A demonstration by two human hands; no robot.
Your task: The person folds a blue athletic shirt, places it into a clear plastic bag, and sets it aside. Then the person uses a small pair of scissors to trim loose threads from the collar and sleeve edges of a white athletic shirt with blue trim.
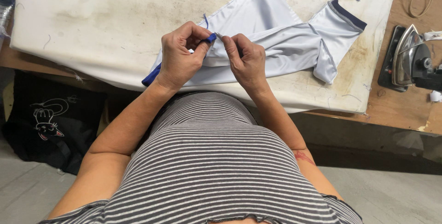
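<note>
The pale grey, silky garment with dark blue trim (276, 35) lies on the stained white padded board (92, 17). At its near edge, the left hand (180, 58) pinches the blue trim, fingers narrow; the right hand (246, 58) pinches a small metal tool (218, 35) beside it. Right of the garment sits a steel iron (405, 58).

pale grey garment (271, 35) (blue trim (211, 37) at its edge) lies spread on the padded board

The person wears a short-sleeved knit top (216, 159) in thin grey-and-white horizontal stripes; forearms bare, no rings or watch visible.
</note>
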